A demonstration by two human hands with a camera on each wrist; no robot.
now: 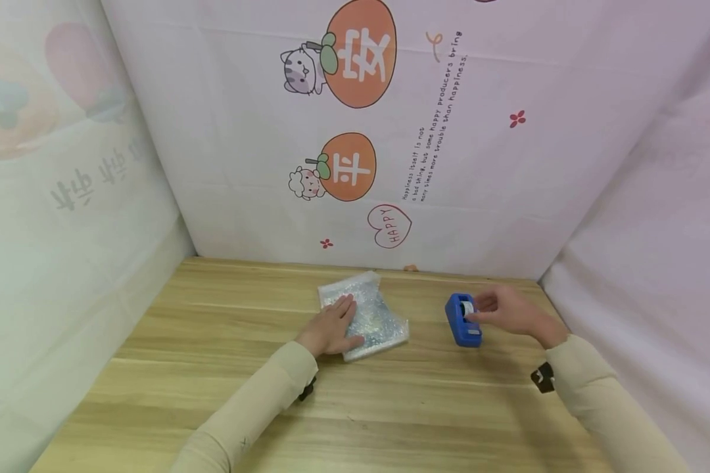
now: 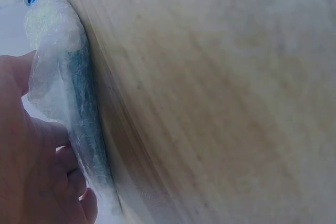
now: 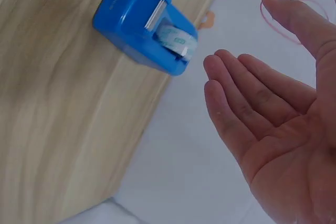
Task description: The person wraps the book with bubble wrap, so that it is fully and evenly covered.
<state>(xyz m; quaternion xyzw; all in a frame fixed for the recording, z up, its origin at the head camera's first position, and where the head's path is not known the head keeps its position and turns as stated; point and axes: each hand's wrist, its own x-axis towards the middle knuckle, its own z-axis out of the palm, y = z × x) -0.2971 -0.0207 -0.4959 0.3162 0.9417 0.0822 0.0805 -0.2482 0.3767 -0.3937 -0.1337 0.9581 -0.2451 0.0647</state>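
A flat bubble-wrapped packet [image 1: 378, 322] lies on the table, something bluish showing through its clear wrap. My left hand [image 1: 331, 328] rests on its left part with fingers extended. Seen from the left wrist, that hand [image 2: 26, 150] lies against the wrapped packet [image 2: 86, 98]. To the right stands a blue tape dispenser [image 1: 458, 328] with a roll of tape in it. Beside it hovers my right hand [image 1: 511, 312]. In the right wrist view this hand [image 3: 273, 108] holds nothing, its fingers apart from the dispenser [image 3: 123, 14] and its tape roll [image 3: 177, 40].
The wooden table [image 1: 242, 302] ends against a printed white cloth backdrop [image 1: 242, 164]. More white cloth hangs along the left side [image 1: 65, 263] and the right side [image 1: 657, 263]. The packet and the dispenser stand a short gap apart near the table's back edge.
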